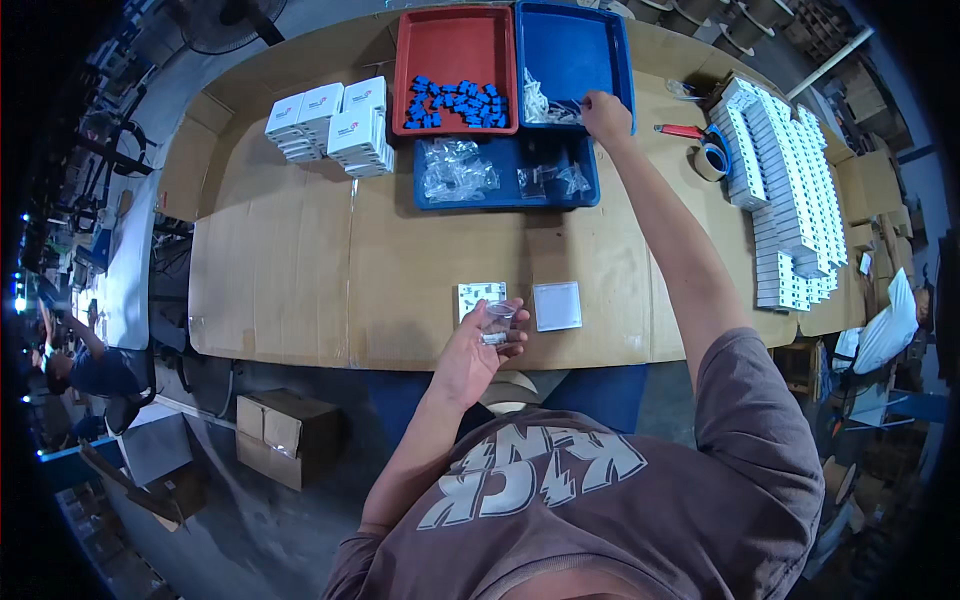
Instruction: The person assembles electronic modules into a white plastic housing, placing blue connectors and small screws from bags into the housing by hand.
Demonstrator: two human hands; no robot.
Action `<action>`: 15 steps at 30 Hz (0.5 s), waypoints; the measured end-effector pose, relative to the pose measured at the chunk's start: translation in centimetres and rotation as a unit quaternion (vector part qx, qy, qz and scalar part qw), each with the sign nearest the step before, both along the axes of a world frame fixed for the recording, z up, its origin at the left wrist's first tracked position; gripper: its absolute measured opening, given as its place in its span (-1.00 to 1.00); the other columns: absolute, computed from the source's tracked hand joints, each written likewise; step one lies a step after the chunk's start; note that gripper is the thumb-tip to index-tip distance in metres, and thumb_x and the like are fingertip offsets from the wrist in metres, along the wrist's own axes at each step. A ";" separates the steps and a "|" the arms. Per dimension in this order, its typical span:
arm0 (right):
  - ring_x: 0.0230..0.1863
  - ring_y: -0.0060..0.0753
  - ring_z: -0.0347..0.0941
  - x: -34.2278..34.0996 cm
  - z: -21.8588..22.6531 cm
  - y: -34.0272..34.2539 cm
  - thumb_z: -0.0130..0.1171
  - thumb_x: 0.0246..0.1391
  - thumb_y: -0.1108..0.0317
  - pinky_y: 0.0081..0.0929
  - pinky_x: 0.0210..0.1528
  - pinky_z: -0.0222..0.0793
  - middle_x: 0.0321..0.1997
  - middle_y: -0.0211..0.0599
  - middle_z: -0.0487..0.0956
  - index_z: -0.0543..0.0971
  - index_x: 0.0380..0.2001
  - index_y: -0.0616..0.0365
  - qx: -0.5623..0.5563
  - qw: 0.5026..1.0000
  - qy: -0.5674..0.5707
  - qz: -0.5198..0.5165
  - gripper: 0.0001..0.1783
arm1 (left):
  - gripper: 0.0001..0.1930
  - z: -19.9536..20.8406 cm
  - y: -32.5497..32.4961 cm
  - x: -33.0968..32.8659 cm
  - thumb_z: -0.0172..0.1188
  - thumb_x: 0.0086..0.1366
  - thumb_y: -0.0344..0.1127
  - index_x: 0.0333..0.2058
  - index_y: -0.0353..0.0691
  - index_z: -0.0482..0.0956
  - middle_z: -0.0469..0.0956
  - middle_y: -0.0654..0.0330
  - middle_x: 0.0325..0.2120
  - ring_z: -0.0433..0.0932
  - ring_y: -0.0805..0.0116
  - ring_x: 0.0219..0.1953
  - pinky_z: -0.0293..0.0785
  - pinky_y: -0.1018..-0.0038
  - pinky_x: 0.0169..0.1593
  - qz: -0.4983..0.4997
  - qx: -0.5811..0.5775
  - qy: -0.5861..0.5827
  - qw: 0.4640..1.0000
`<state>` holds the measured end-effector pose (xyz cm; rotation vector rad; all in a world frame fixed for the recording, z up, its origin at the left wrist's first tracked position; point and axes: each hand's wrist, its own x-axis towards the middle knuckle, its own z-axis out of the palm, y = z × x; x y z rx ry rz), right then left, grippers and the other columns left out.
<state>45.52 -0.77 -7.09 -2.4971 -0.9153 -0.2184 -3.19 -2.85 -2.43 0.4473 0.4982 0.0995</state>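
Note:
Near the table's front edge, my left hand [470, 355] has its fingers closed around a small clear plastic bag [497, 318] with something white at its bottom. Beneath and behind that hand lies a white box part with a printed face [480, 294]. Just right of it rests an open, shallow white box [557, 306]. My right arm stretches far forward, and my right hand [606, 117] is over the right side of the blue tray [575, 50]. Its fingers are drawn together near white cord-like pieces [540, 105]; what they hold, if anything, is hidden.
A red tray [455, 50] contains small blue parts. Clear plastic bags lie in a nearer blue tray [508, 192]. White boxes [340, 120] are stacked at left; many more [785, 200] stand at right, beside tape [710, 160] and a red-handled cutter [680, 131]. Cardboard walls edge the table.

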 end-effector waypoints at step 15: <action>-0.33 -0.63 0.41 -11.2 9.0 -3.6 0.30 0.23 0.42 -0.58 -0.25 0.37 -0.29 -0.39 0.60 0.59 -0.03 0.26 0.452 0.837 0.278 0.135 -0.72 | -0.44 0.8 2.6 2.2 -0.06 0.56 0.08 0.23 -0.30 0.47 0.63 0.15 -0.03 0.60 0.29 -0.13 0.53 0.31 -0.01 0.082 -0.046 -0.014 0.996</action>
